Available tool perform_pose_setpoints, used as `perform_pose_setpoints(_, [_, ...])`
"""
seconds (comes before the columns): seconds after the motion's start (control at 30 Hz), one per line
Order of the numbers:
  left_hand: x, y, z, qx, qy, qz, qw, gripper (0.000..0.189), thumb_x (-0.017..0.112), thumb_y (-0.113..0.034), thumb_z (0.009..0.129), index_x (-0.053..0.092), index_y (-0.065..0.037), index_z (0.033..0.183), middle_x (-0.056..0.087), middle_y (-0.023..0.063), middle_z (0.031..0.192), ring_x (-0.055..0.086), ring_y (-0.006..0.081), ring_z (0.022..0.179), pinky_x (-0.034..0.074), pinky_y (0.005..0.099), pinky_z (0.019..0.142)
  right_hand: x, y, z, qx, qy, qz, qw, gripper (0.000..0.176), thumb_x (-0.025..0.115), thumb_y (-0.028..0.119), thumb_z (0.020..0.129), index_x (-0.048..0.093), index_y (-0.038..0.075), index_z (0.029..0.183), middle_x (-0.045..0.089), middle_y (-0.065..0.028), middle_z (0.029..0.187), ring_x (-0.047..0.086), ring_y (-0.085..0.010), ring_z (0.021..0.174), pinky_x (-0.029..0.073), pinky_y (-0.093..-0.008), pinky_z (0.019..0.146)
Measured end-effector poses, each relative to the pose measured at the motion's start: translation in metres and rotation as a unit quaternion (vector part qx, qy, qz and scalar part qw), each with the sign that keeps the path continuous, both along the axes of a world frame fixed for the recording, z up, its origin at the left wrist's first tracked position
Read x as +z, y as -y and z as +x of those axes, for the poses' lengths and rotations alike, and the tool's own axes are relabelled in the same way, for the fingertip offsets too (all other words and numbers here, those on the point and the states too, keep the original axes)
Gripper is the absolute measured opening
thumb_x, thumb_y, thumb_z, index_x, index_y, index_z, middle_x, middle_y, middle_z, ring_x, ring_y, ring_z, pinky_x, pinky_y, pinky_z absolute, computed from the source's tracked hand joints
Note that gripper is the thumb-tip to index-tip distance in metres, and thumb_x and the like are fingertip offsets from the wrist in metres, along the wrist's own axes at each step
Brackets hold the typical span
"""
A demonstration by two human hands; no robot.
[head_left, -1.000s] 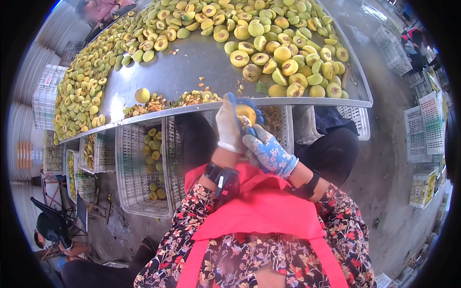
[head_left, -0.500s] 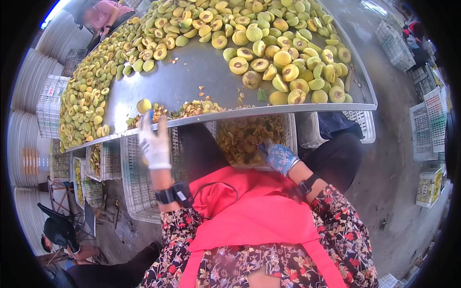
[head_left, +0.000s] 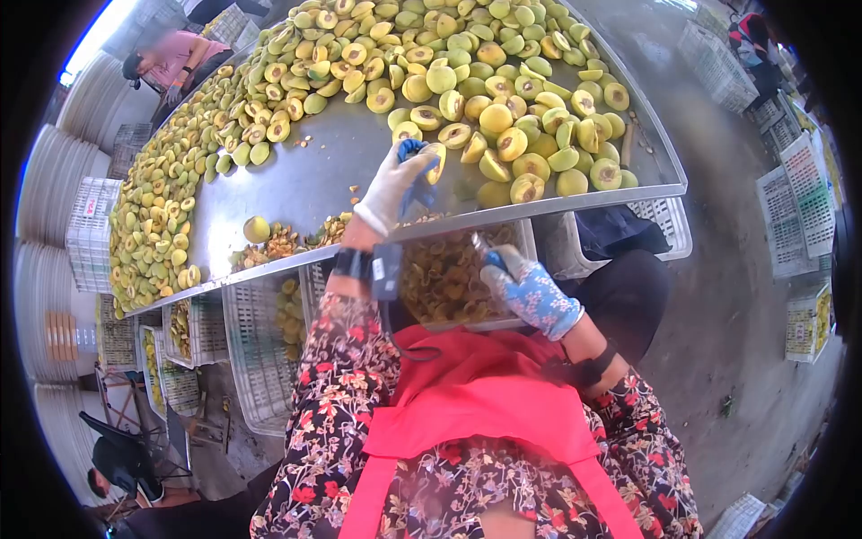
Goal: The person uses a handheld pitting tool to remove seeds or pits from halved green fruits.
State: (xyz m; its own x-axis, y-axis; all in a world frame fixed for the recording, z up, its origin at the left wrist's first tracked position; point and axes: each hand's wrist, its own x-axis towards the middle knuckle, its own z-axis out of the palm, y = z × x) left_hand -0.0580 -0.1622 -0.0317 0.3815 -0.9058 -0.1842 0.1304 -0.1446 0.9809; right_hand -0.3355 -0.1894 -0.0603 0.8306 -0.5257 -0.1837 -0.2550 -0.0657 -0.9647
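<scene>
My left hand [head_left: 395, 187], in a white glove with blue fingertips, is over the front of the metal table [head_left: 341, 162]. Its fingers are closed on a yellow stone-fruit half [head_left: 436, 164], close to the heap of halved fruit [head_left: 516, 117]. Lower and to the right, my right hand [head_left: 536, 299] wears a blue flowered glove. It grips a small metal tool [head_left: 479, 241] whose tip points up toward the table edge; the handle is mostly hidden in the fingers. Beneath both hands is a crate of scraps [head_left: 453, 278].
Pits and scraps [head_left: 283, 244] lie along the table's raised front edge beside one fruit [head_left: 257, 230]. A white crate with dark cloth [head_left: 620, 232] stands right of my knee. Crates [head_left: 260, 359] line the left, and a person [head_left: 175, 65] sits at the far left.
My left hand has moved right and forward from the table's front left edge, and now holds a fruit half. My right hand has risen slightly, bringing the metal tool into clear view.
</scene>
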Motion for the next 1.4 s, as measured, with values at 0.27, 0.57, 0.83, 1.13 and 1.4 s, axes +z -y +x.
perform_pose_setpoints(0.27, [-0.001, -0.073, -0.070, -0.003, -0.213, -0.180, 0.960, 0.040, 0.046, -0.024, 0.102, 0.048, -0.004, 0.137, 0.062, 0.0083, 0.119, 0.064, 0.0205, 0.100, 0.054, 0.0303, 0.083, 0.042, -0.009, 0.031, -0.030, 0.135, -0.288, 0.948, 0.029, 0.064, 0.022, 0.094, 0.054, 0.002, 0.112, 0.068, -0.0215, 0.081, 0.067, -0.0407, 0.076, 0.053, -0.0478, 0.064])
perform_pose_setpoints(0.57, [0.002, -0.086, -0.095, 0.063, 0.389, -0.220, 0.892, 0.047, 0.074, -0.010, 0.078, 0.056, -0.003, 0.121, 0.068, 0.0107, 0.108, 0.067, 0.0244, 0.096, 0.052, 0.0330, 0.087, 0.042, -0.029, 0.029, -0.036, 0.083, -0.357, 0.930, 0.029, 0.064, 0.028, 0.093, 0.055, 0.005, 0.108, 0.067, -0.0198, 0.074, 0.066, -0.0404, 0.069, 0.053, -0.0496, 0.060])
perform_pose_setpoints(0.83, [-0.023, -0.096, -0.102, 0.115, 0.500, -0.096, 0.853, 0.035, 0.068, -0.030, 0.081, 0.068, -0.013, 0.112, 0.069, 0.0020, 0.116, 0.062, 0.0214, 0.106, 0.044, 0.0350, 0.090, 0.043, -0.039, 0.024, 0.037, 0.042, -0.273, 0.960, 0.032, 0.061, 0.027, 0.095, 0.051, 0.001, 0.110, 0.066, -0.0249, 0.077, 0.066, -0.0447, 0.076, 0.052, -0.0517, 0.065])
perform_pose_setpoints(1.13, [-0.008, -0.089, -0.123, 0.227, 0.074, -0.217, 0.947, 0.038, 0.045, -0.032, 0.104, 0.061, 0.002, 0.113, 0.069, 0.0125, 0.094, 0.066, 0.0189, 0.082, 0.054, 0.0299, 0.078, 0.048, -0.046, 0.029, 0.065, 0.011, -0.023, 0.998, 0.032, 0.059, 0.025, 0.097, 0.048, -0.002, 0.112, 0.066, -0.0303, 0.089, 0.065, -0.0480, 0.086, 0.051, -0.0499, 0.070])
perform_pose_setpoints(1.4, [-0.022, -0.097, -0.112, 0.170, 0.025, -0.183, 0.968, 0.045, 0.041, -0.035, 0.106, 0.059, 0.005, 0.116, 0.068, 0.0130, 0.093, 0.067, 0.0189, 0.084, 0.054, 0.0308, 0.078, 0.049, -0.050, 0.030, 0.071, -0.009, -0.014, 0.997, 0.027, 0.056, 0.027, 0.099, 0.048, 0.007, 0.115, 0.055, -0.0044, 0.075, 0.054, -0.0142, 0.056, 0.043, -0.0294, 0.047])
